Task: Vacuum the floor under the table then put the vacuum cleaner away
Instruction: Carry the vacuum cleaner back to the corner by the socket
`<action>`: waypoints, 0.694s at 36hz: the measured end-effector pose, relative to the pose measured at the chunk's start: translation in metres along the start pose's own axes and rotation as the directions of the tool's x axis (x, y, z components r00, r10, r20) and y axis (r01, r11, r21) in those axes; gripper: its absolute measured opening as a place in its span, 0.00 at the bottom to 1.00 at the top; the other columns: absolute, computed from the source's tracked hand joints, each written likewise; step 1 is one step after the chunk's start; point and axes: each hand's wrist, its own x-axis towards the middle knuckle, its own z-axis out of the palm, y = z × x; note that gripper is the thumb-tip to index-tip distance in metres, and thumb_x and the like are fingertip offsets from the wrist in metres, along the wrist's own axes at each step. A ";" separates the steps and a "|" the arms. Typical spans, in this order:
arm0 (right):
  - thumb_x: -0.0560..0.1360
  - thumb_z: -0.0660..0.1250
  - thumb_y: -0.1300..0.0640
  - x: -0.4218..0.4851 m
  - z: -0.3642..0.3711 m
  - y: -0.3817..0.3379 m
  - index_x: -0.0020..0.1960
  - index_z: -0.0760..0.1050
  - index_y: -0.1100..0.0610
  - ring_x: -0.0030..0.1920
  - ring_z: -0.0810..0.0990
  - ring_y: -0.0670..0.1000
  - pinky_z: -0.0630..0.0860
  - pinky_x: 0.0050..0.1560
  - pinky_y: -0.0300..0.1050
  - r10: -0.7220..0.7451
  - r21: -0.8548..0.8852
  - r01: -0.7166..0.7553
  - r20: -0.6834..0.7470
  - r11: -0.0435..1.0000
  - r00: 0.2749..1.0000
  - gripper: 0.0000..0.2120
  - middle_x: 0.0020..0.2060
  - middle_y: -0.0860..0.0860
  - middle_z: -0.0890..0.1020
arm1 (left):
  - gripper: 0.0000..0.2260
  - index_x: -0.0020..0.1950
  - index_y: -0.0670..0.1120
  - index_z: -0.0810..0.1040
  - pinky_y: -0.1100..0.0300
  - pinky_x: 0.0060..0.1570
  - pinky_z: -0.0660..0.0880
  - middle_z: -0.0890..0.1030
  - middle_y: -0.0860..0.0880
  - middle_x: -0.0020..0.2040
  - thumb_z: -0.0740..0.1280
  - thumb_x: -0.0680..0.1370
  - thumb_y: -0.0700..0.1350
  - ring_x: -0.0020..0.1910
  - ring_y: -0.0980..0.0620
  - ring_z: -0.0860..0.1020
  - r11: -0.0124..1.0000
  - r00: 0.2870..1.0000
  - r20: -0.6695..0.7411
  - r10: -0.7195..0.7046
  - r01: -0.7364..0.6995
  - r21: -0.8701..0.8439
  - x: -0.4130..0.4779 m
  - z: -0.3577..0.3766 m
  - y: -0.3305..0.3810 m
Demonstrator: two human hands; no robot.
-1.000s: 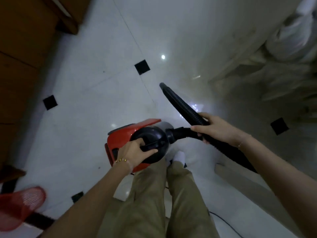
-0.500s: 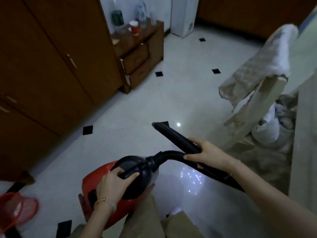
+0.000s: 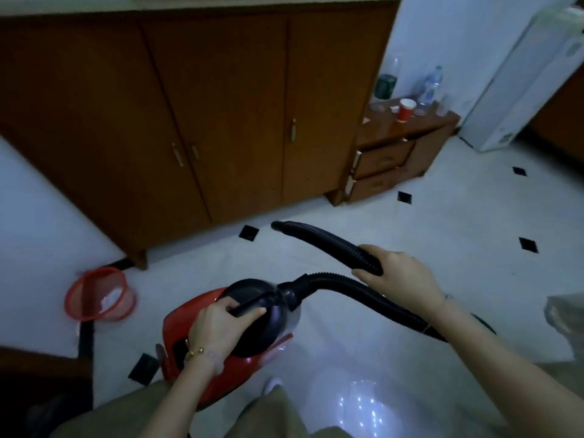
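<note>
**Vacuum cleaner held in both hands, in front of the wooden cupboard**

The left hand point(image 3: 218, 324) grips the black handle point(image 3: 252, 305) on top of the vacuum cleaner point(image 3: 265, 324), with the fingers point(image 3: 249, 311) curled round it. The red and black machine is low in the view, just in front of the person's legs. I cannot tell whether it touches the floor point(image 3: 442, 232).

The right hand point(image 3: 401, 276) grasps the black hose point(image 3: 388, 305) near its far end, with the fingers closed round it. The hose leaves the front of the machine, makes a loop to the right and comes back through this hand. The nozzle point(image 3: 303, 230) is above the white tiles and points left toward the cupboard point(image 3: 221, 105).

A red mesh basket point(image 3: 98, 294) stands on the floor at the left, near the cupboard leg. A small drawer cabinet point(image 3: 398, 153) stands right of the cupboard, and on its top are a red cup point(image 3: 406, 109) and bottles point(image 3: 429, 85).
</note>
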 end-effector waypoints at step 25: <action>0.74 0.67 0.44 0.186 0.073 -0.229 0.62 0.69 0.42 0.30 0.81 0.48 0.77 0.37 0.48 -0.806 0.448 0.723 0.534 0.526 0.256 0.17 0.38 0.45 0.80 | 0.21 0.50 0.49 0.81 0.57 0.43 0.75 0.83 0.50 0.49 0.73 0.65 0.62 0.49 0.50 0.80 0.562 0.330 -0.468 -0.820 0.618 -0.550 -0.096 -0.005 -0.043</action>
